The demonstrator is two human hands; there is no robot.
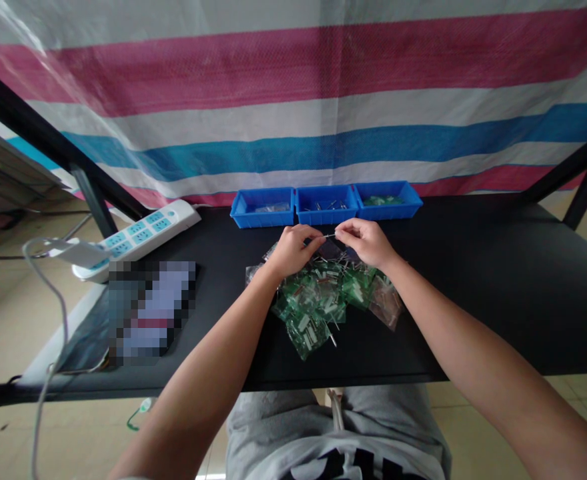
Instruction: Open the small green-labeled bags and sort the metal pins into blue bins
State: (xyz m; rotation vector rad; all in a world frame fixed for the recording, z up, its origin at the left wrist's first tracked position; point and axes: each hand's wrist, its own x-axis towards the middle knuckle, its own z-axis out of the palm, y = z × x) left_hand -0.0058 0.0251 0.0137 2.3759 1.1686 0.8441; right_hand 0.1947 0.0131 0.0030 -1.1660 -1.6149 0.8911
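Observation:
Above the back of a heap on the table, my left hand (296,249) and my right hand (365,241) face each other, both closed in a pinch. A thin metal pin (329,235) spans the gap between their fingertips, with its ends hidden by the fingers. Below them lie several small green plastic bags (311,293) with pale pieces inside, and a clear bag (385,303) with brownish contents on the right. Loose metal pins (344,261) are scattered at the back of the heap, and another pin (333,340) sticks out at the front.
Behind my hands stand three joined blue bins: the left bin (237,212) with clear bags, the middle bin (323,217) with metal pins, the right bin (391,211) with green bags. A power strip (168,222) and a pixelated patch are left on the black table (478,287).

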